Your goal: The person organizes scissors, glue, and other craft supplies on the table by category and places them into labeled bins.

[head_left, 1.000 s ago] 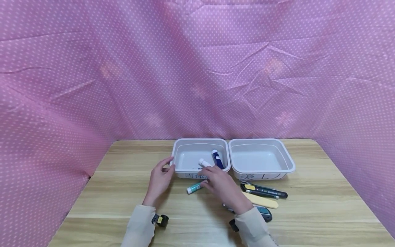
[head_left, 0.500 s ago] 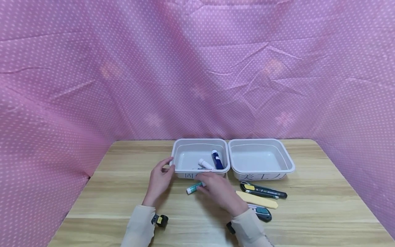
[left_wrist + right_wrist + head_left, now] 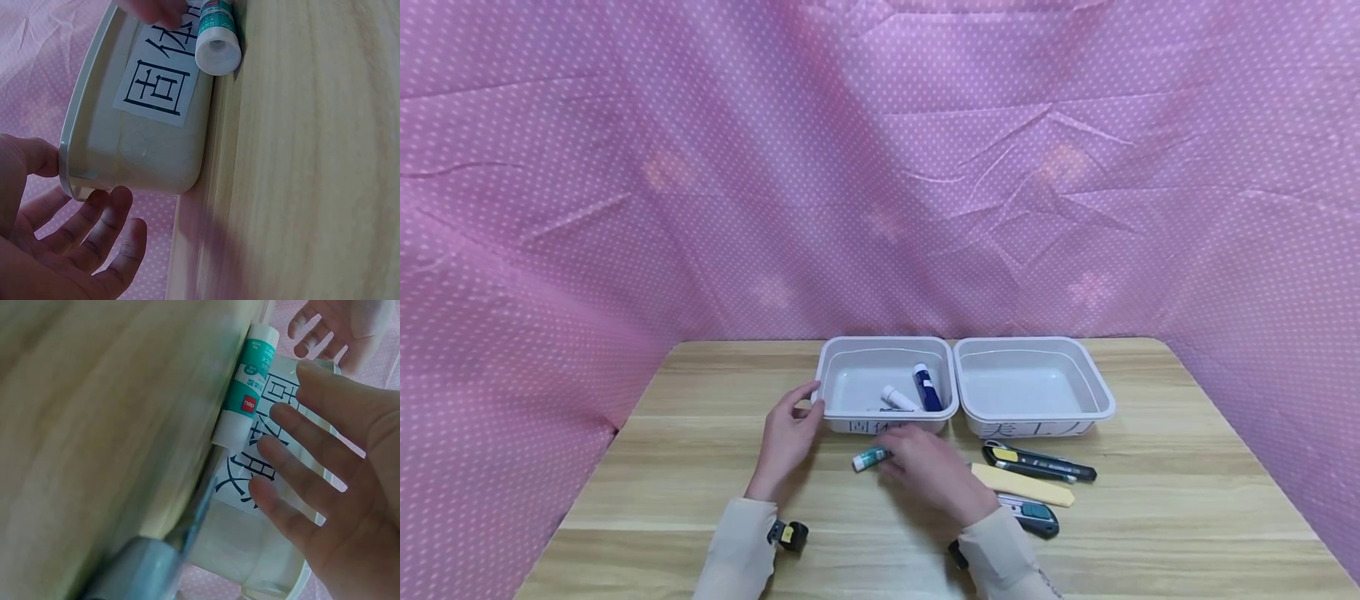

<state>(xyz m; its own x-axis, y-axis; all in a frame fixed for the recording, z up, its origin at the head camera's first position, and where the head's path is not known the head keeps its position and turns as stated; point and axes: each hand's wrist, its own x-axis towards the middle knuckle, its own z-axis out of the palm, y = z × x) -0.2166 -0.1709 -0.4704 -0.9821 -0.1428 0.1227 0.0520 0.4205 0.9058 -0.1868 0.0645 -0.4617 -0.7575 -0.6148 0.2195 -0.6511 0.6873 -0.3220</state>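
My left hand [image 3: 790, 442] pinches the left corner of a white plastic bin [image 3: 853, 367]; in the left wrist view its thumb and fingers lie at the rim. A green glue stick [image 3: 870, 458] with white ends lies on the table against the front of that bin. Over it reaches my right hand [image 3: 928, 467], hiding its right end in the head view. In the right wrist view the right fingers [image 3: 306, 475] are spread and apart from the glue stick [image 3: 247, 384]. Inside the bin are a blue glue stick [image 3: 927, 388] and a white-capped one [image 3: 898, 397].
A second white bin [image 3: 1030, 392] stands to the right, bearing a label with characters. In front of it lie a black-and-yellow utility knife [image 3: 1037, 462], a yellow one [image 3: 1026, 485] and a grey-and-teal one [image 3: 1033, 515]. Pink dotted cloth [image 3: 880, 167] surrounds the wooden table [image 3: 655, 500].
My right hand has drawn back from the bin's front rim and lowered toward the green glue stick. The left hand has stayed at the bin's corner.
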